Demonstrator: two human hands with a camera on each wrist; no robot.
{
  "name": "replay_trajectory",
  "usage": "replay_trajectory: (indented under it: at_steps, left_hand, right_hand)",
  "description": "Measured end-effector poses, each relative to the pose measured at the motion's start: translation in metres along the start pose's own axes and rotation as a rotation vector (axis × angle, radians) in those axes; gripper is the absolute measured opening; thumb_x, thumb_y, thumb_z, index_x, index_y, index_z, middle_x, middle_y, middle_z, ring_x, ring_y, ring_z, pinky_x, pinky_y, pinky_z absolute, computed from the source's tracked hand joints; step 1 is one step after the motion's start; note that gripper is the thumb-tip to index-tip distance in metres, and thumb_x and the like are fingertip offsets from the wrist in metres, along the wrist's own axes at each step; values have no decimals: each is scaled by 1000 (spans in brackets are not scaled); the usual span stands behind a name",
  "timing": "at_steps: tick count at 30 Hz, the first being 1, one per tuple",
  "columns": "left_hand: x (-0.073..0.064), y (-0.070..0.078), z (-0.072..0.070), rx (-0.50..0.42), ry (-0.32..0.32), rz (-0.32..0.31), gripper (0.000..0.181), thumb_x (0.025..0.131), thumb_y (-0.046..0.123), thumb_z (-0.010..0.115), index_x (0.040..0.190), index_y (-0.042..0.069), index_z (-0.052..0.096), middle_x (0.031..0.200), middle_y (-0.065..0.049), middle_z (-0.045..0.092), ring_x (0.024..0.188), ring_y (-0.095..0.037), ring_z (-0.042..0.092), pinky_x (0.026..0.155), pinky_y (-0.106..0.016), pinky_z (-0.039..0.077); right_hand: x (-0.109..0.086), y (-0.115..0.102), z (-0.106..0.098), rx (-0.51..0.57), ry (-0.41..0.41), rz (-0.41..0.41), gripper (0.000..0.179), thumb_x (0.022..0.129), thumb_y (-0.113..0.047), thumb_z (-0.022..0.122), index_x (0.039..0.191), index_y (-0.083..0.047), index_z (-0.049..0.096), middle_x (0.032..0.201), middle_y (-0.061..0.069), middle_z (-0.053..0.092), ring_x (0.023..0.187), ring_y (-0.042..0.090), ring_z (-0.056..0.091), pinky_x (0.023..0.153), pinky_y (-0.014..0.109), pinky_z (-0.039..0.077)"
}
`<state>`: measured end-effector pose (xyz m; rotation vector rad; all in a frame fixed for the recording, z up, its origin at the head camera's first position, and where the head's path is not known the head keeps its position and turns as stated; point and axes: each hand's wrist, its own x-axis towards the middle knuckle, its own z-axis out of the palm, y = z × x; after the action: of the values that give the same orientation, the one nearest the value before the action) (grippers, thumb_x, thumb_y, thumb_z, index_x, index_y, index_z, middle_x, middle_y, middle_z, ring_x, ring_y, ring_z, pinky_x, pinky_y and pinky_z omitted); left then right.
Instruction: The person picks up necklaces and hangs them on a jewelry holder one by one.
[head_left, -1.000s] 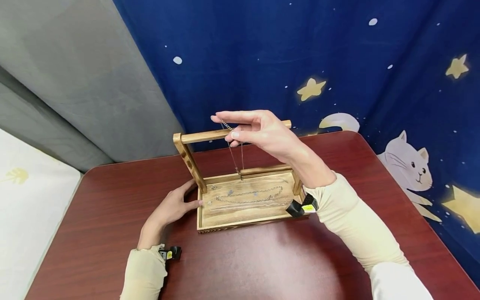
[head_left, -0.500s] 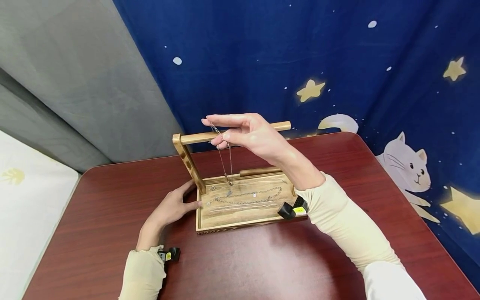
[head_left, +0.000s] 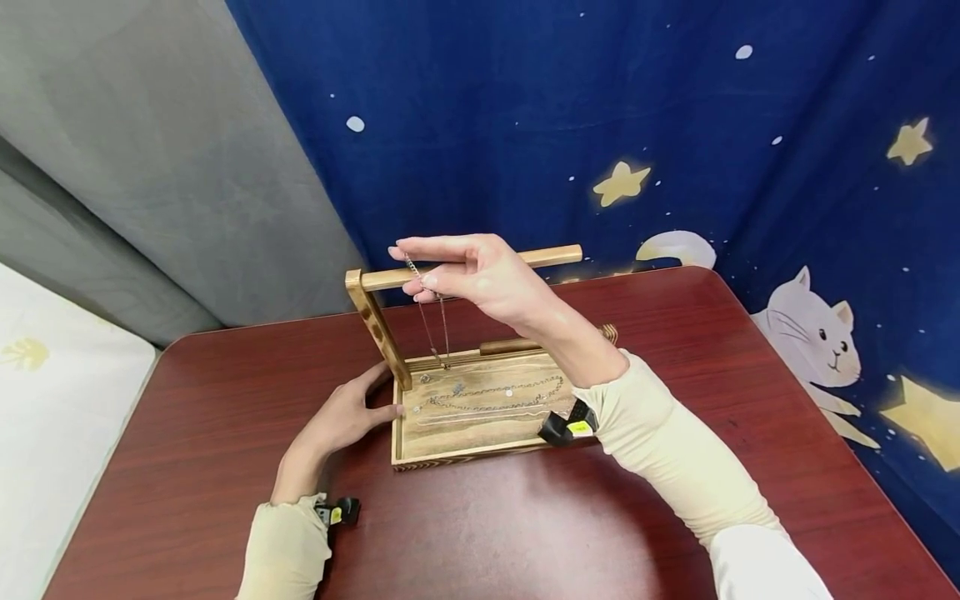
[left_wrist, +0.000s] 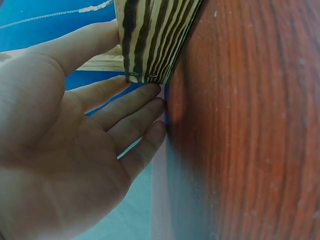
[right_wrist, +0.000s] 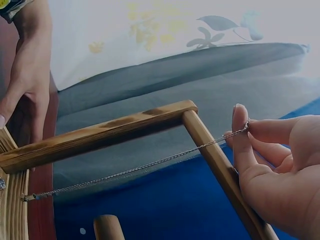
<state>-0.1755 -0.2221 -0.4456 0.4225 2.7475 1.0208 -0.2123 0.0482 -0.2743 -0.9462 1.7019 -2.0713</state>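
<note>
In the head view my right hand (head_left: pixel 483 279) is raised at the bar (head_left: pixel 551 256) of a wooden jewellery stand. Its thumb and fingers pinch a thin silver necklace (right_wrist: pixel 135 170), whose two strands hang down towards the tray's back edge. The right wrist view shows the necklace drawn across the post (right_wrist: pixel 100 135), its far end near the slatted wood. My left hand (head_left: pixel 341 414) touches the left end of the stand's tray (head_left: pixel 480 454). In the left wrist view its extended fingers meet the tray's striped end wall (left_wrist: pixel 155 35), the thumb tip partly hidden behind it.
Inside the tray lie a looped chain (head_left: pixel 551 383), a fine pale chain (head_left: pixel 480 414) and small ornaments. Along the tray's back runs a short wooden dowel (head_left: pixel 510 344). The stand rests on a red-brown table (head_left: pixel 187 467), with a blue curtain (head_left: pixel 487 125) behind.
My right hand has moved left and slightly down along the bar, carrying the hanging necklace towards the left post. The left hand has stayed at the tray's end.
</note>
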Motion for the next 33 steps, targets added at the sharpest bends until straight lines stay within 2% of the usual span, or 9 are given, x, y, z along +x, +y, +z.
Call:
replay_trajectory:
  at_steps: [11,18,27,33]
  left_hand:
    - [-2,0,-3,-2,2,19,79,89,26,77,153,3,37,148,-17,48,139,-37,40,111,-54,34]
    - [-4,-1,-3,-16,-2,5,80,89,27,77,153,1,36,146,-18,50,139,-36,40,111,-54,34]
    - [-2,1,-2,-42,-2,6,81,89,27,77,153,2,35,144,-19,52,139,-33,41,111,-53,34]
    - [-1,0,-2,-42,-3,3,81,89,27,77,154,3,35,146,-18,50,140,-33,39,111,-53,33]
  right_hand:
    - [7,6,17,9,49,-5,40,94,13,57,134,12,55,129,23,63,101,30,71,89,41,56]
    - [11,10,31,-17,117,16,35,92,12,61,127,9,62,121,19,67,99,24,71,87,39,57]
    - [10,13,37,-62,117,27,37,90,10,65,127,6,63,122,16,67,102,23,71,86,36,57]
    - [8,16,37,-88,107,2,36,91,7,66,127,5,64,122,15,68,102,22,71,88,35,56]
